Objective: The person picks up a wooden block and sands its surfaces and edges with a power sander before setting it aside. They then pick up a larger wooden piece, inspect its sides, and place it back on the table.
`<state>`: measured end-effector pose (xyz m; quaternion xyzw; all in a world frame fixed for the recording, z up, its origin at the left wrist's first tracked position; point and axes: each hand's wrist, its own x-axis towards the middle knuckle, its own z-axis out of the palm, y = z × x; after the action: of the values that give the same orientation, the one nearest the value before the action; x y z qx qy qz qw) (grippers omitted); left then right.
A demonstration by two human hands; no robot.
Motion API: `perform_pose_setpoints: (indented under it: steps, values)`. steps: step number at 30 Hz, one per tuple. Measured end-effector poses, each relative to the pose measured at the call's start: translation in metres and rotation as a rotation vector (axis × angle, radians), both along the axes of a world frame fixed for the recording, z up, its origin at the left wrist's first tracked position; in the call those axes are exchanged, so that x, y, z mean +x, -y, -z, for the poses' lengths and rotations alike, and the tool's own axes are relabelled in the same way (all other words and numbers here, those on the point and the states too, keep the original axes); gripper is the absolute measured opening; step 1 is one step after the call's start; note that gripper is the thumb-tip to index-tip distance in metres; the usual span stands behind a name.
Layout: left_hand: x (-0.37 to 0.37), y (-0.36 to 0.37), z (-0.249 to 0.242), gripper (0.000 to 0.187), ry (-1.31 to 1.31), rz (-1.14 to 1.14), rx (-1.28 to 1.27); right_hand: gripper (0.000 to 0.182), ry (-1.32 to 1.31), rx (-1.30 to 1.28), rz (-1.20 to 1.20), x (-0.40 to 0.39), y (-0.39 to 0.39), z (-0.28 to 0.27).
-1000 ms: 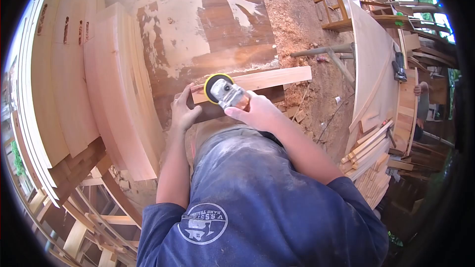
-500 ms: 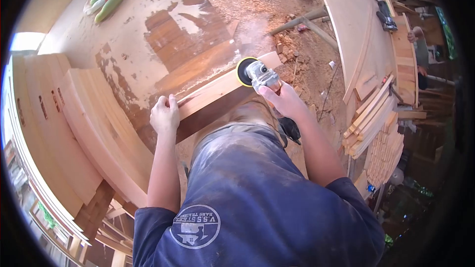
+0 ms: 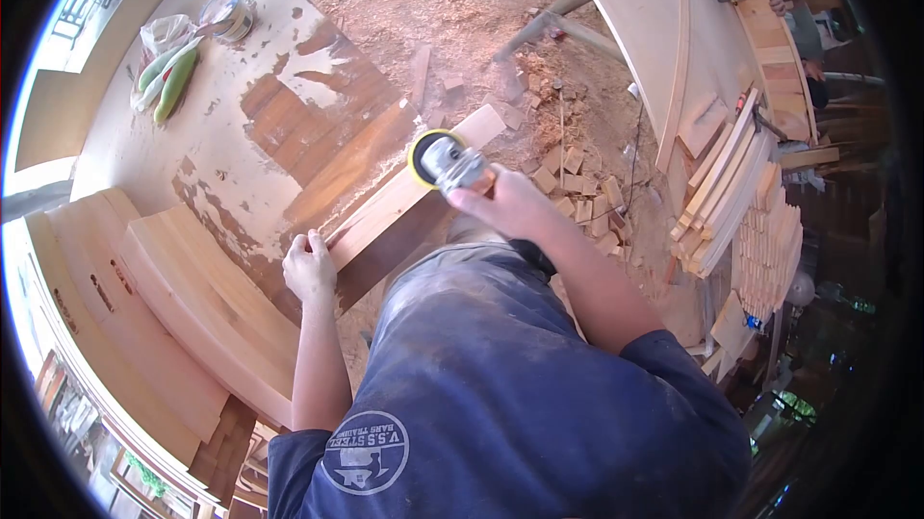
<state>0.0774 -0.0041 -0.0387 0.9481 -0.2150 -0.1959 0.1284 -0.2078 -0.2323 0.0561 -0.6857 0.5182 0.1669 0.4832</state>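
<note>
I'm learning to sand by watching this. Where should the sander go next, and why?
Probably draw the sander back along the plank toward the left hand. Its yellow pad sits near the plank's far end, the right hand grips it, and the stretch nearer the left hand lies uncovered.

My right hand [image 3: 505,203] grips the body of a sander [image 3: 445,162], whose yellow disc lies flat on the upper face of a pale wooden plank [image 3: 399,197]. The plank lies slantwise along the near edge of a dusty workbench [image 3: 241,125]. My left hand [image 3: 310,267] clamps the plank's near end, fingers curled over it. Curved boards [image 3: 192,312] are stacked just left of that hand. At the bench's far corner sit a tin [image 3: 227,14] and green gloves [image 3: 168,72]. Offcuts [image 3: 577,194] litter the sawdust floor to my right.
</note>
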Motion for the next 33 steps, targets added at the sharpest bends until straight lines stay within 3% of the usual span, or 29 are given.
perform_pose_setpoints:
  steps: [3, 6, 10, 13, 16, 19, 22, 25, 26, 29, 33]
  values:
    - [0.000, 0.001, 0.003, 0.046, 0.012, -0.001, -0.007, 0.087, 0.009, -0.036, -0.171, 0.017, -0.017, -0.017]
    - [0.000, -0.001, 0.003, 0.046, 0.004, 0.010, 0.003, 0.099, 0.032, -0.041, 0.037, 0.000, -0.003, -0.009]
    - [0.001, 0.001, -0.001, 0.045, 0.003, 0.005, -0.006, 0.076, 0.114, -0.119, 0.250, -0.048, 0.046, 0.003]
    - [-0.002, 0.002, 0.000, 0.044, -0.006, -0.009, -0.020, 0.071, 0.160, -0.065, 0.326, -0.058, 0.054, 0.004]
    - [-0.004, -0.002, 0.001, 0.044, 0.003, -0.034, -0.022, 0.068, 0.199, -0.099, 0.252, -0.046, 0.038, 0.009]
    - [-0.001, -0.008, 0.009, 0.046, 0.066, -0.039, -0.088, 0.070, 0.161, 0.029, 0.129, -0.015, 0.013, -0.002]
    - [0.011, -0.022, 0.015, 0.050, -0.235, -0.307, -0.242, 0.072, 0.236, 0.034, 0.005, 0.015, -0.016, 0.006]
    - [0.023, -0.058, 0.066, 0.052, -0.678, -0.639, -0.951, 0.081, 0.143, 0.073, -0.151, 0.057, -0.039, -0.006]
    - [0.022, -0.069, 0.071, 0.059, -0.833, -0.747, -1.053, 0.083, 0.170, 0.076, -0.175, 0.065, -0.048, 0.000]
    - [0.025, -0.084, 0.062, 0.067, -0.996, -0.835, -1.154, 0.092, 0.162, 0.076, -0.284, 0.094, -0.072, 0.003]
    - [0.030, -0.093, 0.070, 0.075, -1.095, -0.764, -1.200, 0.099, 0.126, 0.042, -0.432, 0.121, -0.100, 0.007]
